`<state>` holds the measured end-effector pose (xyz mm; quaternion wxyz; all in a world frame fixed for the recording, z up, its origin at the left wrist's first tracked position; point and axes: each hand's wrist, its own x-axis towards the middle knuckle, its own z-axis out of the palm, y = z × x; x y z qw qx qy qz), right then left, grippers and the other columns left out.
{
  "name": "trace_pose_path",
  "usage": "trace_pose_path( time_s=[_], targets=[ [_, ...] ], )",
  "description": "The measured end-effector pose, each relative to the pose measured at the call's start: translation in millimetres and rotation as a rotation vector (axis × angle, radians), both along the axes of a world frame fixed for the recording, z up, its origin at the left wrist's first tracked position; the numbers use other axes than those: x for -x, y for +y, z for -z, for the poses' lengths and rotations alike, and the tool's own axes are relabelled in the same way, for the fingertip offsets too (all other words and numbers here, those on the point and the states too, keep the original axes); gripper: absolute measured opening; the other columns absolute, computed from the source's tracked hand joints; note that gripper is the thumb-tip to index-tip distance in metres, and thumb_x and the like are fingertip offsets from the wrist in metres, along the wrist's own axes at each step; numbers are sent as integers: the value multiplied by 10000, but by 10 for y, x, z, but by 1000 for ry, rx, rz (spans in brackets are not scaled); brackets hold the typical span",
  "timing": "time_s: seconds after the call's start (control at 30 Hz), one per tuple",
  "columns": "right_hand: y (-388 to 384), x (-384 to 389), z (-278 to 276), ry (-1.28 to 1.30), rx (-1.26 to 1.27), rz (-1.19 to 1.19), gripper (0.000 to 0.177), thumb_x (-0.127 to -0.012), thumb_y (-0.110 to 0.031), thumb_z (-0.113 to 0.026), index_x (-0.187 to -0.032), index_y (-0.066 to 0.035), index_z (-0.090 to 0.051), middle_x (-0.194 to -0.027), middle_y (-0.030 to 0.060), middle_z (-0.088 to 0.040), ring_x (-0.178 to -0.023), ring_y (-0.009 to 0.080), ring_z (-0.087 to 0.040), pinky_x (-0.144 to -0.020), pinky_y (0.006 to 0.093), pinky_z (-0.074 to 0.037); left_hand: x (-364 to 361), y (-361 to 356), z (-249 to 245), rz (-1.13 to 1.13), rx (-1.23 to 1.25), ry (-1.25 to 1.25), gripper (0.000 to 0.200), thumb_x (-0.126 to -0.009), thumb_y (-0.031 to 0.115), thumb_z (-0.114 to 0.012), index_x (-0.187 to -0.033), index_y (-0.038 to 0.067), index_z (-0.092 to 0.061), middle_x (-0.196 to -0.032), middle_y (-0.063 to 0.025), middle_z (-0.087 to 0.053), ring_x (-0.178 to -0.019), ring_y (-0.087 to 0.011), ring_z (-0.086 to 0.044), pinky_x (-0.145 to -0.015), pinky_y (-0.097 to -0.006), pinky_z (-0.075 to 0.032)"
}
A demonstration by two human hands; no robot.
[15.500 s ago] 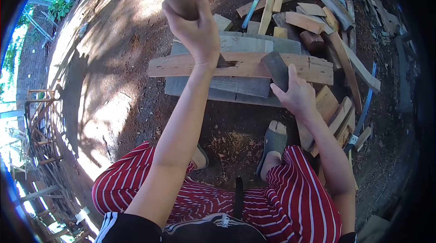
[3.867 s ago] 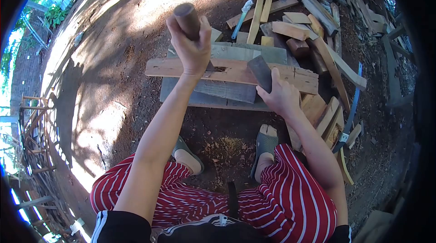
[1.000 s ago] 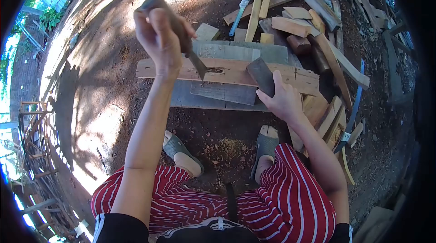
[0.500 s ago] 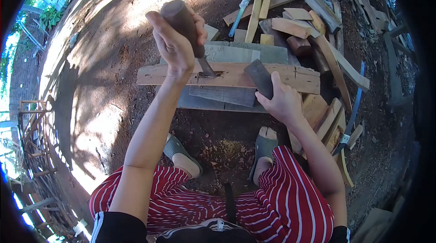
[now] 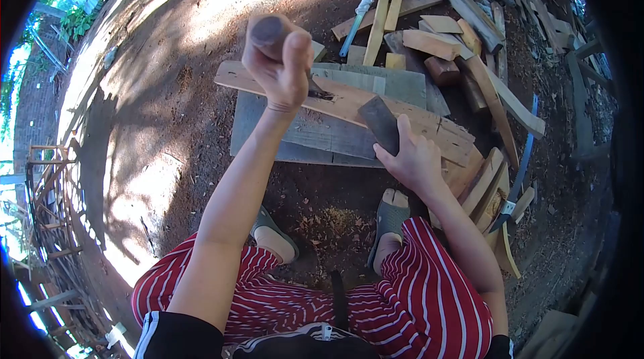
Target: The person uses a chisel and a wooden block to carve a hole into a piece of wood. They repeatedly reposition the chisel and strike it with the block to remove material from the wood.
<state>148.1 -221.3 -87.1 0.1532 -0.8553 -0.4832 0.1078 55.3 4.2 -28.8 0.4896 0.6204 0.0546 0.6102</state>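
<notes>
My left hand [image 5: 285,81] is wrapped round the thick wooden handle of a chisel [image 5: 267,30], the handle's butt facing up toward me. The chisel's metal blade goes down to a dark cut notch [image 5: 322,95] in a long wooden plank [image 5: 422,122]. That plank lies at a slant across a low grey wooden bench [image 5: 302,144]. In my right hand [image 5: 417,163] is a dark rectangular block [image 5: 380,122], which overlaps the plank to the right of the notch. The palm hides part of the chisel handle.
Offcuts and beams [image 5: 429,44] are piled beyond and right of the bench. A handsaw [image 5: 520,185] with a blue blade lies at the right. A blue-handled brush [image 5: 355,24] rests near the pile. Wood shavings [image 5: 339,221] cover the ground between my feet.
The plank has turned, its left end swinging away from me and its right end coming nearer. My left hand has moved right and tipped the chisel handle. My right hand has barely moved.
</notes>
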Motion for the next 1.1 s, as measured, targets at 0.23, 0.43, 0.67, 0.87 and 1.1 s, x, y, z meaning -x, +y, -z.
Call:
trace_pose_path(
  time_s=[0.23, 0.43, 0.67, 0.87, 1.1],
  targets=[
    [6, -35, 11, -40, 21, -22, 648, -797, -436, -700, -1221, -12, -456, -727, 218, -677, -663, 402, -684, -590, 485, -544, -94, 64, 83, -184, 83, 193, 221, -833, 173, -775, -839, 70, -579, -715, 3, -628, -641, -73, -591, -607, -252, -483],
    [274, -357, -665, 227, -382, -111, 591, -838, -400, -703, -1197, 13, -481, -834, 236, -687, -743, 352, -705, -669, 432, -559, -272, -37, -31, -334, -116, 272, 158, -808, 122, -730, -878, 27, -624, -760, -57, -656, -702, -127, -637, -657, -291, -506],
    [872, -20, -2028, 69, -820, -344, 510, -866, -413, -658, -1128, -5, -501, -854, 172, -650, -789, 251, -658, -693, 372, -501, -308, -19, -53, -325, -123, 226, 225, -727, 135, -739, -879, 44, -600, -766, -132, -653, -696, -247, -682, -670, -367, -519],
    [1018, -88, -2301, 111, -658, -396, 503, -852, -424, -667, -1123, -7, -595, -763, 178, -687, -668, 322, -693, -635, 420, -546, -379, 74, 57, -374, -127, 282, 198, -748, 122, -710, -896, 37, -608, -764, -153, -654, -721, -300, -685, -664, -362, -522],
    [1084, -279, -1969, -74, -186, -322, 734, -834, -507, -625, -1252, 85, -508, -926, 199, -681, -874, 311, -675, -809, 398, -516, -391, 139, -38, -197, -67, 276, 172, -769, 122, -705, -861, 26, -596, -731, -118, -654, -682, -200, -667, -665, -336, -516]
  ],
)
